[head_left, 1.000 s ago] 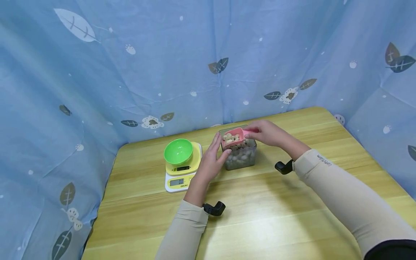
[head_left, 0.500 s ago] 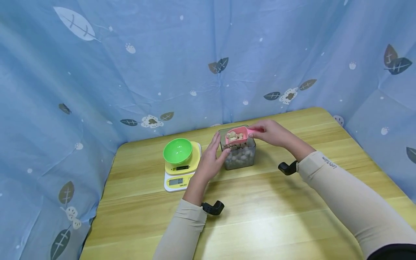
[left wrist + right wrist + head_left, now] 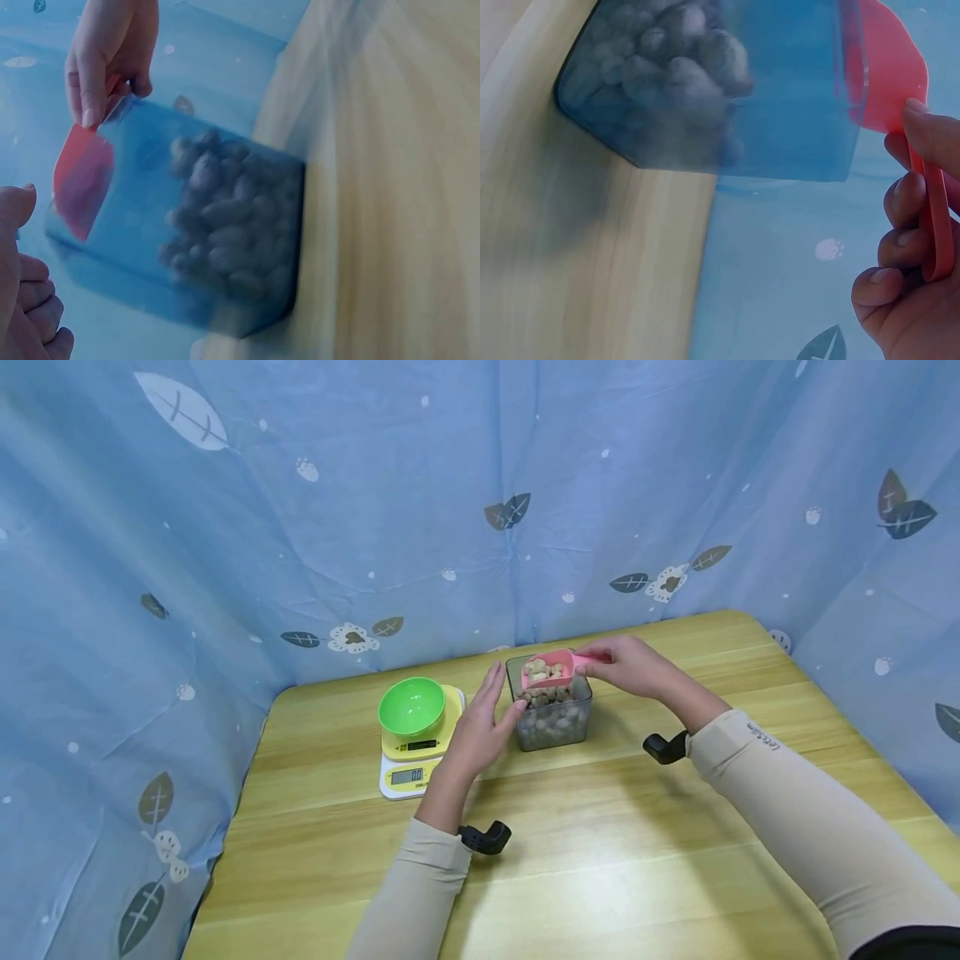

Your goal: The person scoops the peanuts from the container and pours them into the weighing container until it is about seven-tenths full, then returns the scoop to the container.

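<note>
While right hand grips pink scoop, straight-fingered left hand flanks squarish translucent box; lumps probably nuts.

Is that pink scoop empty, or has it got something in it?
Not empty: in the head view, several pale pieces lie in the pink scoop, with some bare pink showing beside them.

The head view is bright and fairly crisp, with pale glare on the tabletop at five o'clock and a soft shadow at four, while both wrist views are dimmer, bluish (the left blurs the container).
</note>
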A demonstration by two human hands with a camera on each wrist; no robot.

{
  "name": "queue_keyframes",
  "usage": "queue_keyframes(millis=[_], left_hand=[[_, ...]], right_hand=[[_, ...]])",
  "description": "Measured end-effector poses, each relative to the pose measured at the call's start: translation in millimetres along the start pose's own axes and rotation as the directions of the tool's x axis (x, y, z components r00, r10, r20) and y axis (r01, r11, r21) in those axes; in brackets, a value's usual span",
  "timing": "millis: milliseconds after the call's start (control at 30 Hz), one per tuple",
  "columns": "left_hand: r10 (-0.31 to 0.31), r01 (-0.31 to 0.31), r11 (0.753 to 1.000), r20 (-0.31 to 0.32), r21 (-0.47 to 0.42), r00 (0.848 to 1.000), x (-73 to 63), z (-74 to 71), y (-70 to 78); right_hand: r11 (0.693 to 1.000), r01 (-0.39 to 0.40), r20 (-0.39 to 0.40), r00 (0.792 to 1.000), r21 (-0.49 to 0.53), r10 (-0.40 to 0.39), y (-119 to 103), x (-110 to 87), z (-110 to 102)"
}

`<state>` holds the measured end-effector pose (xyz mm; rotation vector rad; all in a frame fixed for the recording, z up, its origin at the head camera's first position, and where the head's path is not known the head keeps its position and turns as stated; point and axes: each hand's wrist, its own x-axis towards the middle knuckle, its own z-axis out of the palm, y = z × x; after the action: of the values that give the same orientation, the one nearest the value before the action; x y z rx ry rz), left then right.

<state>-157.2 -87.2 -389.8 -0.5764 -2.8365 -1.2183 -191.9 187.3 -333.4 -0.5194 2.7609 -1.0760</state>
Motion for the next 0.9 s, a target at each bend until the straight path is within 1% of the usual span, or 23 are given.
queue_keyframes(millis=[100,233,400,533,633,733,833,900], left_hand=[[-0.005,0.005,1.000,-0.024,0.005,1.000,-4.7,-16.6,-9.7],[-0.029,0.031,0.999,-0.071,0.025,0.997,-13.9,-42.6,-27.5],[-0.103,0.113,0.990,-0.120,0.082,0.987,-29.4,-71.4,-54.3],[-0.164,0.181,0.977,-0.144,0.113,0.976,-42.0,-89.8,-77.4],[-0.209,0.226,0.968,-0.149,0.109,0.967,-49.9,-97.7,-91.7],[-0.253,0.266,0.961,-0.139,0.083,0.957,-55.3,-100.7,-101.9],[-0.278,0.287,0.956,-0.127,0.056,0.952,-57.9,-100.4,-110.4],[-0.283,0.290,0.956,-0.119,0.050,0.952,-59.0,-100.1,-115.8]], right_hand=[[1.000,0.009,-0.010,1.000,0.004,-0.009,-6,4.6,1],[1.000,0.027,-0.015,1.000,-0.001,-0.027,-20,11.3,3],[0.998,0.053,-0.009,0.999,-0.014,-0.054,-44,22.6,14],[0.998,0.064,-0.010,0.998,0.019,-0.064,-67,35.0,30],[0.997,0.061,-0.018,0.998,0.039,-0.060,-83,44.4,46],[0.997,0.063,-0.018,0.998,0.043,-0.063,-97,53.2,65],[0.997,0.077,-0.017,0.997,0.024,-0.077,-108,59.7,84],[0.996,0.086,-0.024,0.996,0.016,-0.086,-115,63.2,96]])
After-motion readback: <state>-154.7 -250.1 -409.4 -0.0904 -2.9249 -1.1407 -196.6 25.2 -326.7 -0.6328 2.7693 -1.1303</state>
